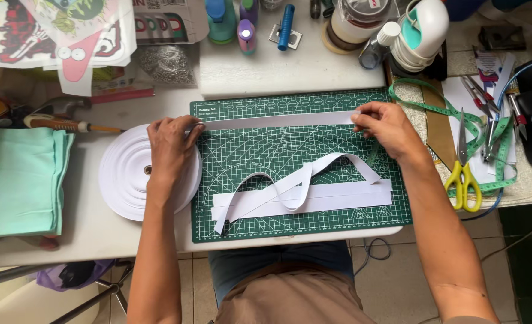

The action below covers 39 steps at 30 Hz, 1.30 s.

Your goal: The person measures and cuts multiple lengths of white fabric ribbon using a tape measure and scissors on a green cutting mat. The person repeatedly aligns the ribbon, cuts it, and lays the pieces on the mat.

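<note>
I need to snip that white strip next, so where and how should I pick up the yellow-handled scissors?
Probably by the yellow loops, which lie nearest you at the table's front edge. The scissors lie closed, blades pointing away, partly over the green tape measure. The right hand, now pinning the white strip, is nearest; come from the front, fingers into the loops.

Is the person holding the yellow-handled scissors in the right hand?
No, the yellow-handled scissors lie on the table while the right hand pins the white strip.

Matt white cloth tape [278, 120] lies on the matt green cutting mat [338, 159]; right of it, steel scissors [463, 168] with glossy yellow plastic handles.
</note>
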Tool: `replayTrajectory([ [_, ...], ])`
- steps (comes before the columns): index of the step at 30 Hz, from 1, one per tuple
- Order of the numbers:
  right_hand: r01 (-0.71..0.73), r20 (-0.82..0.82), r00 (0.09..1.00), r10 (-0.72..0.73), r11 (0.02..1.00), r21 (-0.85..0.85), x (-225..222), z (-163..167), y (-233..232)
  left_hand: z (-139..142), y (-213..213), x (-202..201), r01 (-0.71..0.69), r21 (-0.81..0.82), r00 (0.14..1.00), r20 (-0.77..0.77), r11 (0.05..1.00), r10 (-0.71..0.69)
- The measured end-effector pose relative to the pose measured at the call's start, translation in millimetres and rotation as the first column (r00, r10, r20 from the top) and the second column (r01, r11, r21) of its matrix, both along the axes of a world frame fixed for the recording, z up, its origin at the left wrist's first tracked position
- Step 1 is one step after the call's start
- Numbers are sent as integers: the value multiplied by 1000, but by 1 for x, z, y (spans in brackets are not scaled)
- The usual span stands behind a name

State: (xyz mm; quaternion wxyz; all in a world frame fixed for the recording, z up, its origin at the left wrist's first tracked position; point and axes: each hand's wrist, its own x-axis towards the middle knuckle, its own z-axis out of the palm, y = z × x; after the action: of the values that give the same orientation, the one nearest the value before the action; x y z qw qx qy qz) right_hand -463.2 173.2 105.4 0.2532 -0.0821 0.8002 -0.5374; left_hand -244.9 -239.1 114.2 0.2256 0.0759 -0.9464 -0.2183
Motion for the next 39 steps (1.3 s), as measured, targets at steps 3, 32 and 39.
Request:
replayTrajectory([
  [3, 59, -70, 996, -58, 998, 17, -10, 1, 14, 10, 1, -2, -35, 4, 997, 75, 999, 35],
  [32, 210, -372, 920, -125, 958, 196, -38, -10, -25, -21, -36, -54, -298, 81, 927, 262, 951, 268],
  [39, 266, -542, 830, -131, 948, 177, -35, -1, -43, -26, -41, -60, -345, 95, 910, 275, 934, 309],
])
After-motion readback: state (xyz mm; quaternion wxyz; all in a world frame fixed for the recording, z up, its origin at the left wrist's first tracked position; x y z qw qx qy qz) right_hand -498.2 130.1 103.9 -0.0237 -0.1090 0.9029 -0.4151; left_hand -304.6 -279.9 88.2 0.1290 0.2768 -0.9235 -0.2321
